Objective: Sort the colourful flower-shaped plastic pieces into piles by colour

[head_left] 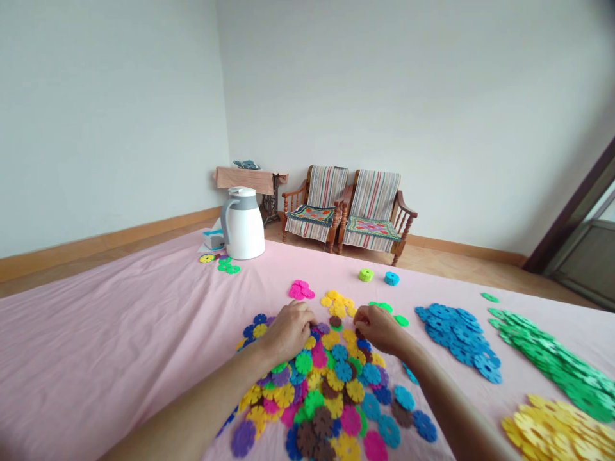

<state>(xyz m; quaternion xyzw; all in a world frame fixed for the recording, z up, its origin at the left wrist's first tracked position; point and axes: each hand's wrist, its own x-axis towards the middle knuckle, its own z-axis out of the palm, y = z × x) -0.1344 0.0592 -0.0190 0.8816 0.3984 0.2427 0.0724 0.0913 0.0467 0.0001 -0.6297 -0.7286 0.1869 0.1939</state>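
Observation:
A mixed heap of flower-shaped plastic discs (333, 405) in many colours spreads over the pink cloth in front of me. My left hand (289, 331) rests at the heap's far left edge, fingers curled together and pointing inward. Across from it, my right hand (381, 328) is at the far right edge, its fingertips pinched near a brown disc. Whatever either hand grips is hidden by the fingers. Between and just beyond the hands lie a small yellow group (338, 302) and a pink group (301, 290). Some green discs (381, 307) lie just past my right hand.
Sorted piles of blue (459, 339), green (552, 358) and yellow discs (560, 428) lie on the right. Lime (366, 274) and blue stacks (392, 278) stand farther back. A white jug (247, 229) stands at the back left. Two chairs (372, 208) are beyond the pink cloth (120, 339).

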